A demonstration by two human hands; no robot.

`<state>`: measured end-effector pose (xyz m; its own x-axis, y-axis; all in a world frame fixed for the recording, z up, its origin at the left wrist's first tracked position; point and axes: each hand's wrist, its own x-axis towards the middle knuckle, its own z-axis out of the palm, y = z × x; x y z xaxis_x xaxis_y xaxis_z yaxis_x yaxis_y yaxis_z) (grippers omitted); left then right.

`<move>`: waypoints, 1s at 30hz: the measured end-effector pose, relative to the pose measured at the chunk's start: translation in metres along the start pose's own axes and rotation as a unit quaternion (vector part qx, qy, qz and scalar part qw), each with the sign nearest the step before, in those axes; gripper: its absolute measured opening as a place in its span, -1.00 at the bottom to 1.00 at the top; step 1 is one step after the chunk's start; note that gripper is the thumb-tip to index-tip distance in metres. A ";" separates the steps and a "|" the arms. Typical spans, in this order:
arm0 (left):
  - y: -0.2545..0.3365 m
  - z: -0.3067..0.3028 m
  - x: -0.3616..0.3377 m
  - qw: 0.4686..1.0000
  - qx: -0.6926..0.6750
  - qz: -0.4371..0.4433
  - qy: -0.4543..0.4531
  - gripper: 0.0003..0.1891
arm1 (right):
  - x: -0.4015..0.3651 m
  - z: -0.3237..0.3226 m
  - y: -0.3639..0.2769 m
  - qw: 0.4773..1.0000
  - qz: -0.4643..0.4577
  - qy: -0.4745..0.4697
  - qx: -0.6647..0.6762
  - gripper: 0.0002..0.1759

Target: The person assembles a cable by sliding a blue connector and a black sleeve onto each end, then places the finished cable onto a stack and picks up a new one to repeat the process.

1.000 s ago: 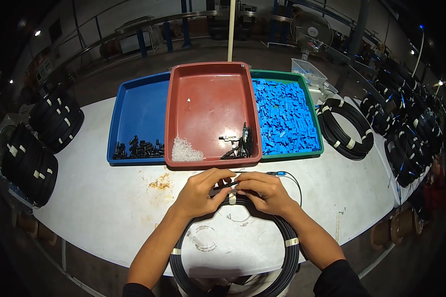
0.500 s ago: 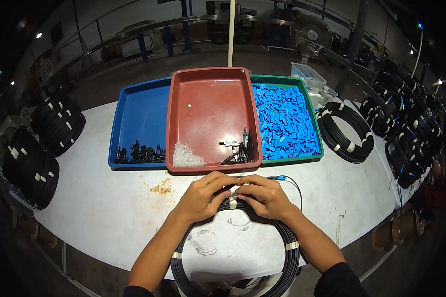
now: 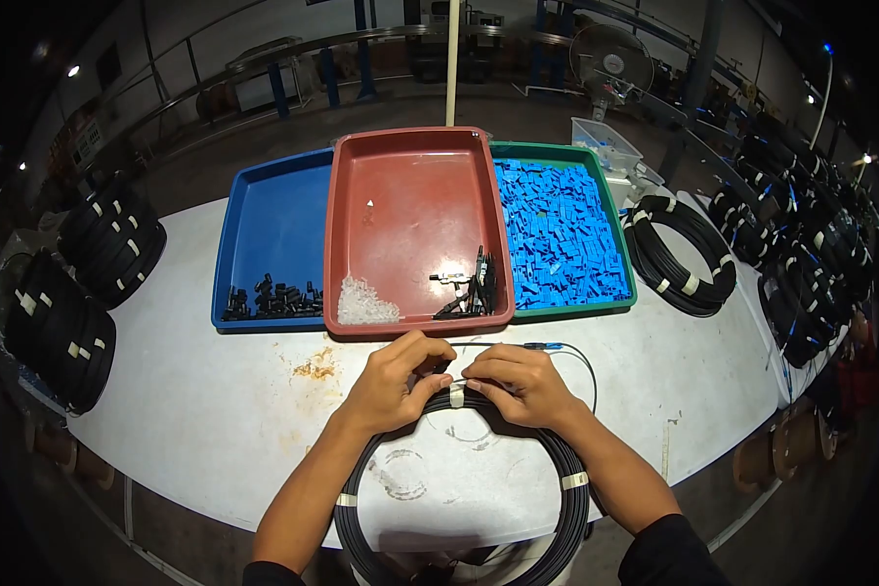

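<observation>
1. Reaching in over the white table (image 3: 215, 420) from the near side, slanting the left arm (image 3: 308, 483) and right arm (image 3: 627, 474) forward and inward.
2. Holding both hands over the far part of the black coil (image 3: 570, 518), just in front of the red tray (image 3: 415, 210), bending the wrists inward and facing the fingertips toward each other.
3. Curling the left hand (image 3: 396, 381) around a small dark piece (image 3: 441, 368), pinching it between thumb and fingers, mostly hiding it.
4. Pressing thumb and fingers of the right hand (image 3: 518, 384) together, pinching a thin cable (image 3: 458, 382) that is bridging the small gap between the hands.
5. Leaving the blue connector (image 3: 549, 346) outside both grips, lying just beyond the right hand, with a black strand (image 3: 584, 365) curving away from it toward the right arm.
</observation>
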<state>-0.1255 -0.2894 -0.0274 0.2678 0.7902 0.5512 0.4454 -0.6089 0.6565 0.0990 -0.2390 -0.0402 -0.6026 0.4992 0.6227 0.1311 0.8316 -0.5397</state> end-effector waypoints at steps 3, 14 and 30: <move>-0.002 0.000 -0.002 1.000 -0.005 -0.017 -0.009 -0.76 | 0.001 0.000 0.001 1.000 -0.012 -0.002 -0.001 -0.84; -0.007 0.001 -0.006 1.000 0.004 -0.002 0.013 -0.73 | 0.001 0.000 0.001 1.000 -0.009 -0.009 -0.003 -0.84; -0.014 0.006 -0.006 0.994 0.035 0.090 0.041 -0.44 | -0.002 -0.001 -0.004 0.969 0.214 0.007 0.121 -0.85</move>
<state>-0.1284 -0.2853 -0.0429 0.2797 0.6582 0.6990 0.4549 -0.7320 0.5072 0.1004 -0.2428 -0.0385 -0.5230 0.7901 0.3198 0.1766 0.4675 -0.8662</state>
